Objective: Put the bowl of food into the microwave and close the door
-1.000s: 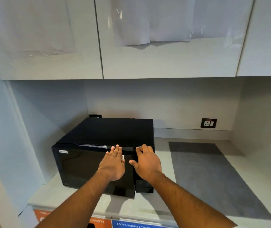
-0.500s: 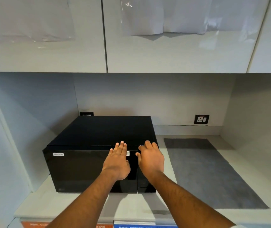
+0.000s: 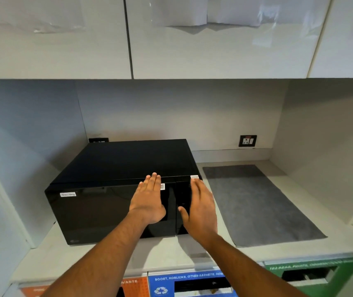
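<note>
A black microwave (image 3: pixel 98 211) stands on the pale counter (image 3: pixel 98 258) against the left wall, its glossy door flush with the front. My left hand (image 3: pixel 148 200) lies flat on the door's right part, fingers together and pointing up. My right hand (image 3: pixel 201 206) hovers in front of the control strip at the microwave's right edge, fingers spread, holding nothing. No bowl of food shows anywhere in the view.
A grey mat (image 3: pixel 257 202) lies on the counter right of the microwave. A wall socket (image 3: pixel 247 140) sits behind it. White glossy cabinets (image 3: pixel 214 39) hang overhead. Labelled waste bins (image 3: pixel 184 284) in orange, blue and green sit under the counter's front edge.
The microwave door has gone from slightly ajar to flush shut under my left hand. My right hand has drawn back from the top edge and spread its fingers. The view has dropped lower.
</note>
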Demonstrator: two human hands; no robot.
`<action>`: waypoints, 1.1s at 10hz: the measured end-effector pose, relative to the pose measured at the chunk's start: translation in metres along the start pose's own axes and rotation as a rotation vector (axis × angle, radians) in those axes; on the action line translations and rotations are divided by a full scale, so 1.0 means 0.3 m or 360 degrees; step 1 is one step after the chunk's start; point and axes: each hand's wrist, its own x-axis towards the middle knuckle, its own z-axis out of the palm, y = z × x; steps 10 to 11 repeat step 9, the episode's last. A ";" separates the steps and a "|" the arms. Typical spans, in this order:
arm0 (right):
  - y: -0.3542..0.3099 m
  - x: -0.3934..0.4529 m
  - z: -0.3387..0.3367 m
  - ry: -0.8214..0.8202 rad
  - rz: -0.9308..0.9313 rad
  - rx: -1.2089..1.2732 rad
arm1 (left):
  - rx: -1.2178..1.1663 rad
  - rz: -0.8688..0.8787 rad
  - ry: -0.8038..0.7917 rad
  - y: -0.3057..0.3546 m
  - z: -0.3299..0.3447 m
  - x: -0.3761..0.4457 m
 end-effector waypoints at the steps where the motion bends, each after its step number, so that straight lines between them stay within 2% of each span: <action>1: 0.057 -0.087 0.067 0.0024 0.0426 0.0200 | 0.0010 0.0009 0.0043 -0.005 0.009 0.000; 2: 0.107 -0.124 0.138 -0.0166 0.0614 0.0252 | 0.0059 0.0024 0.0072 -0.012 0.022 0.004; 4: 0.144 -0.154 0.217 -0.0355 0.0652 0.0275 | 0.0093 0.0024 0.0079 -0.021 0.033 0.010; 7: 0.112 -0.100 0.099 -0.0356 0.0425 0.0338 | 0.0073 0.0045 0.0097 -0.015 0.019 -0.026; 9: 0.037 -0.024 -0.089 -0.0241 0.0098 0.0106 | 0.0108 0.0015 0.0137 0.046 -0.028 -0.083; 11: 0.037 -0.024 -0.089 -0.0241 0.0098 0.0106 | 0.0108 0.0015 0.0137 0.046 -0.028 -0.083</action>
